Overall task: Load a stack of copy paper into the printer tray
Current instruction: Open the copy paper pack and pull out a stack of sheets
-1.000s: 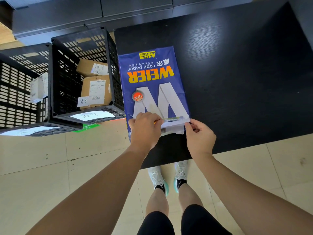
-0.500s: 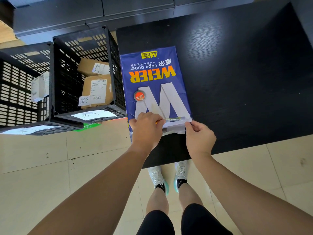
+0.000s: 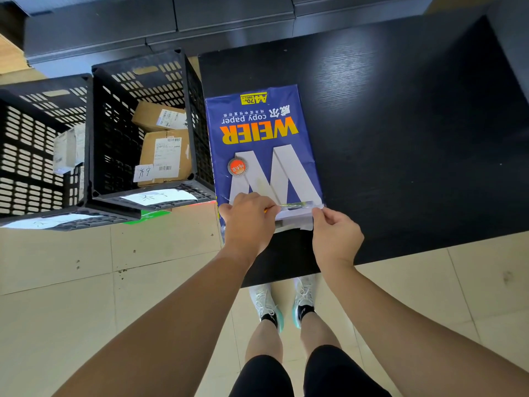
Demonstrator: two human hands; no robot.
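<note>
A blue ream of copy paper [image 3: 257, 138] marked WEIER lies flat on the black table [image 3: 400, 124], its near end by the table's front left corner. My left hand [image 3: 247, 222] covers the ream's near left corner and grips the wrapper's edge. My right hand [image 3: 335, 239] pinches the torn white wrapper flap at the near right corner. White paper shows in the gap between my hands. No printer or tray is in view.
Two black slotted plastic crates [image 3: 114, 133] stand on the floor left of the table, holding cardboard parcels [image 3: 164, 156]. Dark cabinets [image 3: 171, 21] run along the back. Beige floor tiles and my feet lie below the table's front edge.
Both hands stay on the ream's near end. The right hand's fingers have shifted slightly on the torn flap; the ream has not moved.
</note>
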